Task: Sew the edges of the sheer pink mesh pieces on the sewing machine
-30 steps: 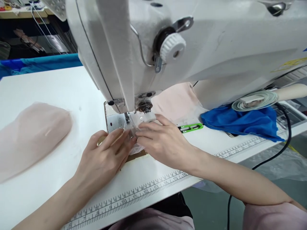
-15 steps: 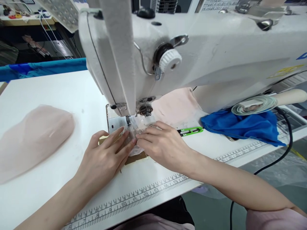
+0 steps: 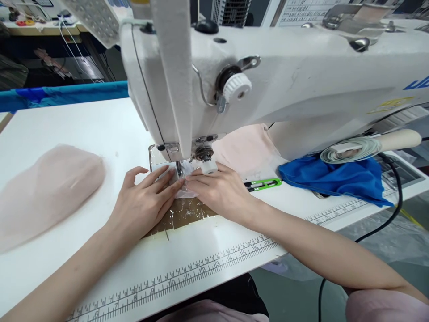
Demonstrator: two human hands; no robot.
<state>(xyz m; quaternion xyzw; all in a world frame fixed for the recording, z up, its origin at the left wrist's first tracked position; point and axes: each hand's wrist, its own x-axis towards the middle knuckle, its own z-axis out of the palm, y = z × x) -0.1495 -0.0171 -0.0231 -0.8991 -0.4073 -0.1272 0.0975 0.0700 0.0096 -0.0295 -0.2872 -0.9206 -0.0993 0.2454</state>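
A white sewing machine (image 3: pixel 275 76) stands across the table, its presser foot (image 3: pixel 179 168) down among thin, sheer fabric (image 3: pixel 186 193). My left hand (image 3: pixel 144 199) lies palm down to the left of the foot, fingers apart, the fingertips on the sheer fabric and metal plate. To the right of the foot, my right hand (image 3: pixel 223 192) has its fingers pressed together on the fabric's edge; its thumb is hidden. Both hands' fingertips nearly meet in front of the foot. Brown tape (image 3: pixel 187 213) shows on the table just nearer to me.
Pale pink fabric lies at the left (image 3: pixel 50 192) and behind my right hand (image 3: pixel 248 150). Green thread snips (image 3: pixel 264 184), a blue cloth (image 3: pixel 335 179) and a rolled pale strip (image 3: pixel 348 150) are at the right. A printed ruler (image 3: pixel 187 273) runs along the front edge.
Both hands have moved slightly away from me toward the presser foot along with the sheer fabric. More brown tape shows in front of them. The camera view has shifted a little.
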